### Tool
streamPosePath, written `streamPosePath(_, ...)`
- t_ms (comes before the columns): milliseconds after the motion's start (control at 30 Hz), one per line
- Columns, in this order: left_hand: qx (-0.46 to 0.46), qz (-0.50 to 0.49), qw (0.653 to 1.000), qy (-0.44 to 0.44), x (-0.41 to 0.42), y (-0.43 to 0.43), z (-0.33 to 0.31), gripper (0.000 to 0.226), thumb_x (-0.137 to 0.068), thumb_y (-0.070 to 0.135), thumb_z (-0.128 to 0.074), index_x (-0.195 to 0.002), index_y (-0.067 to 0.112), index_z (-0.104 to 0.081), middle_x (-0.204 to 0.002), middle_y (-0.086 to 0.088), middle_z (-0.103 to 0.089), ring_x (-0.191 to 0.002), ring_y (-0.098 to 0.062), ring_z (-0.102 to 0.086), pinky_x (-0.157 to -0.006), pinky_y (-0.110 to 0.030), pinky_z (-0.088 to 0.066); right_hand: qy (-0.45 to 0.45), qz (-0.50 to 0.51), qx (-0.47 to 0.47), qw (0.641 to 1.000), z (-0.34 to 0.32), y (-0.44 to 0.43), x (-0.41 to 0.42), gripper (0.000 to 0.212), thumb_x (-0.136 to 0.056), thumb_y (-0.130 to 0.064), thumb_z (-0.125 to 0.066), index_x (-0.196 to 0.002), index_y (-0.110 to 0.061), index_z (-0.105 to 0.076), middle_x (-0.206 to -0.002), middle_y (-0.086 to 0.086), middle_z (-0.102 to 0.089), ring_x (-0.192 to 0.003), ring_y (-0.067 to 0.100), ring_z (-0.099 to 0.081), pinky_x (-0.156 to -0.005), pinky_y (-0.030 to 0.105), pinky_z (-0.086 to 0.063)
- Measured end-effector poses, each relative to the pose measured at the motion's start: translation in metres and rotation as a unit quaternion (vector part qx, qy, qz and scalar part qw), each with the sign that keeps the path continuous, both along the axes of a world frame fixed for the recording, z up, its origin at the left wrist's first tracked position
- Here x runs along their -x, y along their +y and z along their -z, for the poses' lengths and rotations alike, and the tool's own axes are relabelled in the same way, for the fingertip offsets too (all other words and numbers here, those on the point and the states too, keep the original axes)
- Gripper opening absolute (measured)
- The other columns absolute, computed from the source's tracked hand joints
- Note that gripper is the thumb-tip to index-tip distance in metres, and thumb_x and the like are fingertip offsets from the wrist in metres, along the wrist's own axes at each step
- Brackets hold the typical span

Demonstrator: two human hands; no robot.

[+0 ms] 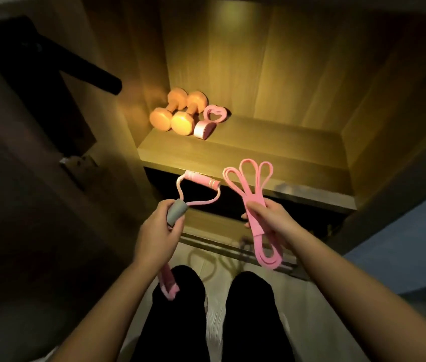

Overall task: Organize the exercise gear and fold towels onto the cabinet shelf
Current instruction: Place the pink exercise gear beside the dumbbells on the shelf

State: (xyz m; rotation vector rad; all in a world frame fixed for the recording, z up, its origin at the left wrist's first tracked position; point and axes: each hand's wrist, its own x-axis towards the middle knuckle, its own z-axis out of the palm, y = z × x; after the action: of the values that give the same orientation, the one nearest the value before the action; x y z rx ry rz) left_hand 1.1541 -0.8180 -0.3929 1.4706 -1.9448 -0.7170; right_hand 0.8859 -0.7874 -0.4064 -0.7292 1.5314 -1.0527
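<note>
My left hand (155,232) grips the grey middle of a pink figure-eight pull rope (193,190); one pink handle points toward the shelf and the other hangs below my wrist. My right hand (268,218) pinches a folded pink resistance band (251,194), whose loops fan up over the shelf edge while the rest dangles. The lit wooden cabinet shelf (272,150) lies just ahead. On its back left lie two orange dumbbells (178,113) side by side, with a pink heart-shaped roll (208,124) next to them.
The cabinet's wooden side walls close in the shelf on left and right. A dark open door with a black bar handle (86,71) stands at the left. A lower dark compartment (232,202) sits under the shelf. My legs in black trousers (180,309) are below.
</note>
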Motion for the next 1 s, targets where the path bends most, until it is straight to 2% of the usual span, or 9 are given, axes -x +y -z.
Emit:
streamPosePath(167,-0.008,-0.016,0.999,0.045,-0.030,0.026,0.017,0.034,-0.094,0.024,-0.062,-0.127,0.019,-0.053,-0.104,0.004,-0.060,-0.092,-0.018,-0.061,-0.079,-0.042,-0.055,0.020,0.017,-0.018,0.999,0.001,0.013,-0.033,0.028,-0.086,-0.021,-0.073,-0.108,-0.007,-0.063,-0.075,0.008,-0.070,-0.053,0.015,-0.063,-0.049,0.023,-0.052)
streamPosePath(300,-0.015,-0.022,0.998,0.062,-0.039,0.019,0.013,0.036,-0.094,0.023,-0.062,-0.128,0.017,-0.052,-0.104,0.003,-0.059,-0.091,-0.016,-0.060,-0.080,-0.040,-0.055,0.157,-0.021,-0.027,0.987,-0.018,0.000,-0.041,0.024,-0.084,-0.032,-0.073,-0.090,-0.015,-0.057,-0.074,0.003,-0.060,-0.054,0.012,-0.055,-0.041,0.018,-0.043)
streamPosePath(400,-0.014,-0.044,0.996,0.073,-0.043,-0.006,0.019,0.036,-0.094,0.026,-0.062,-0.128,0.019,-0.052,-0.101,0.007,-0.058,-0.086,-0.007,-0.058,-0.072,-0.030,-0.053,0.246,-0.050,0.019,0.968,-0.025,-0.034,-0.040,0.028,-0.083,-0.031,-0.071,-0.097,-0.013,-0.055,-0.080,0.002,-0.059,-0.061,0.011,-0.055,-0.047,0.019,-0.042)
streamPosePath(533,-0.023,-0.066,0.995,0.071,-0.055,-0.043,0.037,0.037,-0.093,0.028,-0.063,-0.128,0.023,-0.051,-0.100,0.013,-0.056,-0.087,-0.001,-0.057,-0.065,-0.015,-0.043,0.370,-0.095,0.093,0.919,-0.025,-0.099,-0.041,0.032,-0.082,-0.037,-0.071,-0.101,-0.018,-0.056,-0.085,-0.009,-0.061,-0.074,0.007,-0.058,-0.060,0.027,-0.042)
streamPosePath(633,-0.041,-0.087,0.994,0.058,-0.068,-0.064,0.049,0.037,-0.092,0.029,-0.064,-0.127,0.024,-0.053,-0.096,0.020,-0.055,-0.085,0.003,-0.055,-0.065,-0.014,-0.042,0.457,-0.153,0.128,0.867,-0.020,-0.155,-0.052,0.040,-0.085,-0.037,-0.070,-0.112,-0.008,-0.062,-0.103,0.005,-0.067,-0.093,0.023,-0.060,-0.076,0.035,-0.048)
streamPosePath(667,-0.041,-0.094,0.993,0.049,-0.071,-0.069,0.052,0.036,-0.091,0.029,-0.064,-0.125,0.025,-0.053,-0.095,0.021,-0.055,-0.084,0.004,-0.055,-0.064,-0.013,-0.041,0.475,-0.166,0.130,0.854,-0.018,-0.174,-0.057,0.040,-0.084,-0.036,-0.071,-0.112,-0.007,-0.064,-0.105,0.008,-0.066,-0.094,0.024,-0.058,-0.076,0.034,-0.047)
streamPosePath(800,-0.036,-0.117,0.992,0.022,-0.084,-0.090,0.062,0.030,-0.090,0.028,-0.065,-0.119,0.024,-0.057,-0.094,0.011,-0.062,-0.080,-0.001,-0.058,-0.060,-0.019,-0.041,0.475,-0.172,0.113,0.856,-0.008,-0.233,-0.076,0.038,-0.082,-0.040,-0.074,-0.104,-0.013,-0.059,-0.095,0.001,-0.063,-0.079,0.017,-0.060,-0.064,0.033,-0.049)
streamPosePath(867,-0.043,-0.124,0.991,0.018,-0.088,-0.099,0.068,0.032,-0.090,0.026,-0.065,-0.121,0.022,-0.058,-0.098,0.008,-0.064,-0.084,-0.009,-0.061,-0.065,-0.025,-0.044,0.499,-0.180,0.120,0.839,-0.003,-0.256,-0.082,0.037,-0.083,-0.039,-0.073,-0.104,-0.011,-0.060,-0.094,0.004,-0.065,-0.078,0.021,-0.062,-0.066,0.039,-0.054)
streamPosePath(1000,-0.055,-0.137,0.989,0.008,-0.091,-0.109,0.076,0.038,-0.090,0.024,-0.066,-0.126,0.017,-0.059,-0.106,-0.001,-0.067,-0.094,-0.022,-0.064,-0.076,-0.036,-0.051,0.536,-0.206,0.114,0.811,0.005,-0.290,-0.099,0.030,-0.084,-0.040,-0.071,-0.101,-0.016,-0.065,-0.091,0.004,-0.068,-0.080,0.025,-0.063,-0.064,0.032,-0.049)
